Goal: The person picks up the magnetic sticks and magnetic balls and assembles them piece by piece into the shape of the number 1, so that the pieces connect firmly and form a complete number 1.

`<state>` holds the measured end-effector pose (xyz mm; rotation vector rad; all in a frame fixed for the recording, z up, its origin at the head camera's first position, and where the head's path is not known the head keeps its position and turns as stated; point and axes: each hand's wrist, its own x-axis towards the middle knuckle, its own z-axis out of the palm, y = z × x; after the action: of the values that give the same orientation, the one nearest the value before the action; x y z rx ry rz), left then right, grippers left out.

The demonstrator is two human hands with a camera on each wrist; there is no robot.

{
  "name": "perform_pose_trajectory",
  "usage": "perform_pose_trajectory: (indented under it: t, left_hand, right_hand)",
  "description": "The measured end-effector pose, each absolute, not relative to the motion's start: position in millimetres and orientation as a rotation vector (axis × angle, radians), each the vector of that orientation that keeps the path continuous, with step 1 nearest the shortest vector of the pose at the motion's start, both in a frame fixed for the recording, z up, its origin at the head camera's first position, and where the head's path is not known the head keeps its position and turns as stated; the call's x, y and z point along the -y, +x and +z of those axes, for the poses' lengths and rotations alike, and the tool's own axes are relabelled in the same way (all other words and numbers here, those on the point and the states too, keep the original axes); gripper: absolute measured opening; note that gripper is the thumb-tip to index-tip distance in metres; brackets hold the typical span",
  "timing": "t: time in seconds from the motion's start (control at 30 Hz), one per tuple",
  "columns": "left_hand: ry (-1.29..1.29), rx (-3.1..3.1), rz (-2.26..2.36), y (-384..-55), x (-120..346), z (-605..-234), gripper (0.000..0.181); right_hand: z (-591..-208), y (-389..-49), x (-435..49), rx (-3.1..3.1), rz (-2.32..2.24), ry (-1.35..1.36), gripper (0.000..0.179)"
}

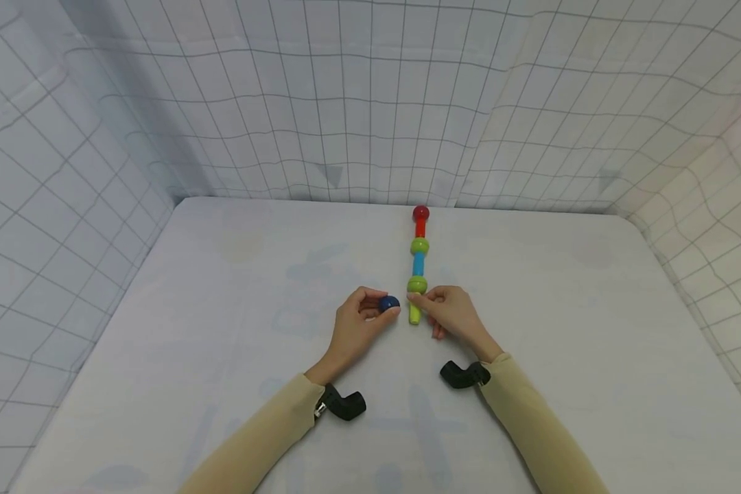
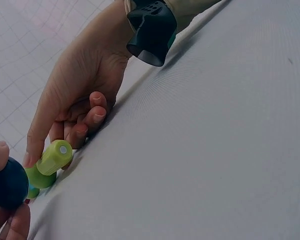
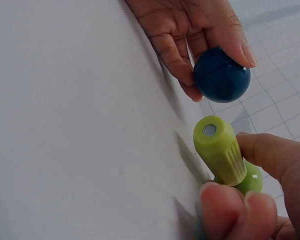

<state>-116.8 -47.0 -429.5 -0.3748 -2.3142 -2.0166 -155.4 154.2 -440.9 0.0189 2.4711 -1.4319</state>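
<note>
My left hand (image 1: 357, 331) pinches a dark blue ball (image 1: 389, 304) between thumb and fingers, just left of a chain of toy pieces. My right hand (image 1: 459, 317) holds the chain's near piece, a yellow-green ribbed rod (image 1: 414, 314), with thumb and fingers at its sides. A round metal-grey spot (image 3: 209, 130) shows on the rod's free end. Beyond the rod, in line, come a green ball (image 1: 416, 284), a blue rod (image 1: 418, 264), another green ball (image 1: 419, 245), a red rod (image 1: 420, 228) and a red ball (image 1: 421, 213). The blue ball and yellow-green rod are apart.
The chain lies on a white-covered table (image 1: 253, 274), its red end close to the far edge. White curtains with a grid pattern (image 1: 358, 103) hang behind and at both sides. Black wrist mounts (image 1: 346, 405) sit on both forearms.
</note>
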Motion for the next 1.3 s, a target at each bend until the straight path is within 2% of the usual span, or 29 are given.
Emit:
perform_pose_trajectory:
  t: [0.6, 0.83, 1.0, 1.3]
  left_hand:
    - [-0.473, 2.309, -1.999, -118.6, 46.3, -432.9, 0.032]
    - [-0.513, 2.393, -1.798, -123.5, 42.5, -459.7, 0.038]
    - [-0.488, 2.433, -1.807, -123.5, 43.9, -465.0, 0.031]
    - [-0.526, 2.449, -1.753, -121.7, 41.9, -466.6, 0.034]
  right_hand:
    - [-441.5, -155.1, -151.7, -2.485, -1.456, 0.005, 0.040]
    - [-444.4, -154.8, -150.1, -2.529, -1.440, 0.018, 0.041]
    - [-444.7, -154.3, -148.6, -2.547, -1.436, 0.016, 0.038]
    - [-447.0, -153.7, -148.7, -2.562, -1.488, 0.035, 0.038]
